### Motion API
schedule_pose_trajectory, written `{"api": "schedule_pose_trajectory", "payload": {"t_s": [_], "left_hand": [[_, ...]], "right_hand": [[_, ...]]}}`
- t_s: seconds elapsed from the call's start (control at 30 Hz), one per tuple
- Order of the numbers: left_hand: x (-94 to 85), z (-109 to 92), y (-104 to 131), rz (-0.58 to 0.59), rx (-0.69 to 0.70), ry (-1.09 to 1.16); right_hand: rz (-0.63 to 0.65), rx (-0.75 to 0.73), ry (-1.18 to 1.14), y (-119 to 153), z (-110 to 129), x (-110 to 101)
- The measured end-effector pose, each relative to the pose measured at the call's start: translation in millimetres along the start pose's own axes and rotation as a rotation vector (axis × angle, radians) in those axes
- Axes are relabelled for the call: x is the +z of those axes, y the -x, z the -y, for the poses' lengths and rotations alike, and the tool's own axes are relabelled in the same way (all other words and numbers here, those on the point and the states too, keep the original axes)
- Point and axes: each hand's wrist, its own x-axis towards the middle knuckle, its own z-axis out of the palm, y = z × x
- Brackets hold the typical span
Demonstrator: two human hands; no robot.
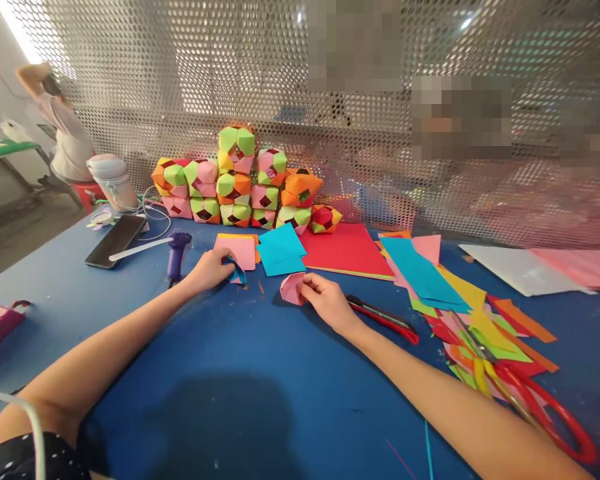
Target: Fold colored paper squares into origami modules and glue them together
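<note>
My left hand (214,268) pinches a small folded blue paper piece (237,273) just in front of a stack of pink squares (240,252). Between the fingertips of my right hand (325,297) is a folded pink paper piece (293,289), held low over the blue table. The two pieces are apart. Blue paper squares (280,251) lie behind and between my hands, beside the pink stack. Part of the blue piece is hidden by my left fingers.
Folded paper balls (235,190) are stacked along the mesh. A purple tool (178,253) and a phone (115,241) lie left. Red sheets (350,250), a box cutter (385,319), scissors (490,373) and paper scraps (510,333) lie right. A person (67,133) is at far left.
</note>
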Motion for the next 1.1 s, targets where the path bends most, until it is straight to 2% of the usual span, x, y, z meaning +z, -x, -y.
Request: {"api": "schedule_pose_trajectory", "payload": {"t_s": [0.13, 0.23, 0.37, 0.43, 0.53, 0.77, 1.1], "left_hand": [[13.2, -22, -3, 0.007, -0.008, 0.147], [25.0, -34, -5, 0.113, -0.05, 0.388], [36.2, -34, -3, 0.248, -0.265, 0.857], [38.9, -30, 0, 0.251, -0.318, 0.943], [41.1, -26, 4, 0.252, -0.328, 1.036], [48.7, -27, 15, 0.26, -0.276, 1.068], [57.9, -26, 26, 0.094, -0.275, 0.845]], "right_hand": [[-0.032, -0.009, -0.026, 5, 2, -3], [-0.066, -0.016, -0.038, 6, 4, -4], [-0.077, -0.018, -0.044, 6, 4, -3], [-0.074, -0.024, -0.029, 7, 4, -3], [-0.063, -0.046, 0.01, 8, 3, -3], [-0.036, -0.062, 0.058, 12, 6, -2], [-0.009, -0.066, 0.054, 13, 11, -1]]}}
